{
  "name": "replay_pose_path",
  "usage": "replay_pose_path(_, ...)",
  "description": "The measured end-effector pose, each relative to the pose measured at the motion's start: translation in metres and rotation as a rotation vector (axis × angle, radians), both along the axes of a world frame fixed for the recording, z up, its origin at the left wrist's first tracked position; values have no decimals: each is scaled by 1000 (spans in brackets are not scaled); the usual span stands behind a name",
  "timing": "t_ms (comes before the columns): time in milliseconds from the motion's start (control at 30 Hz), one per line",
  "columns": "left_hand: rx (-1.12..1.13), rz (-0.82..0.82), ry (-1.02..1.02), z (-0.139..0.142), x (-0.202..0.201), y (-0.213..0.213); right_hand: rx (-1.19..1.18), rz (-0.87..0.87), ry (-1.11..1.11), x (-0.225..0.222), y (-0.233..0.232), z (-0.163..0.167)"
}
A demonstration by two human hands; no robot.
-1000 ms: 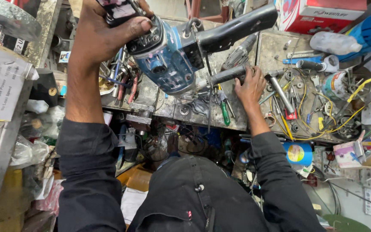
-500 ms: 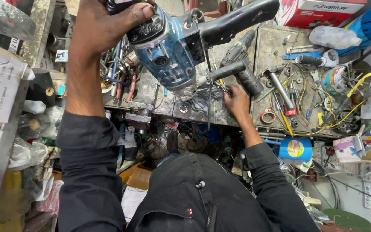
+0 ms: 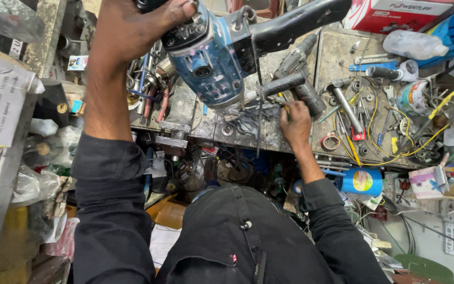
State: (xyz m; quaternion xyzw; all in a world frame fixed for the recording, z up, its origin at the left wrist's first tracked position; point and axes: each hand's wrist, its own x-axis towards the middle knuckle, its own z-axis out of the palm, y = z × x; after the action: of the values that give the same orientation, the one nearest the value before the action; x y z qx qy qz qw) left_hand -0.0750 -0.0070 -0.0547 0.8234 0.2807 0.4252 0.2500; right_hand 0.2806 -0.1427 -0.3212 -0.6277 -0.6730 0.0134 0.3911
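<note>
Two hands busy: left hand (image 3: 132,26) grips blue power tool (image 3: 211,63) at upper centre; right hand (image 3: 296,122) pinches something small, unclear, below it. One-handed hold risks tool dropping onto cluttered bench (image 3: 337,58).

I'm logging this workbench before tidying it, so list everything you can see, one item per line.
Power tool: one, blue body with black handle, held up over the bench.
Workbench: one, grey metal, across the middle.
Hammer: one, metal, right of centre on the bench.
Yellow wire: one tangle, yellow, bench right.
Tape roll: one, red, near the bench front edge.
Red box: one, red and white, top right.
Round tin: one, blue, below the bench edge.
Left hand: grips the power tool.
Right hand: fingers curled on something small; what is unclear.
</note>
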Motion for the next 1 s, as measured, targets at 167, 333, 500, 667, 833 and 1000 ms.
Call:
replay_pose_path(167, -228, 50, -48, 5, 8, -6, -278, 189, -120, -36, -8, -8)
replay_pose_path(333, -95, -6, -20, 5, 10, -5, -138, 252, -131, -38, -22, -14)
replay_pose_path(500, 3, -3, -2, -1, 6, -5, -118, 296, -115, -32, -30, -18)
replay_pose_path(667, -99, -47, -77, -4, 6, -5, -83, 190, 102, -39, -31, -17)
replay_pose_path(833, -28, -1, -31, -2, 16, -4, -183, -8, 539, -33, -33, -3)
replay_pose_path(1000, -137, -58, -80, 2, 40, -9, -59, 86, 860, -38, -21, 20)
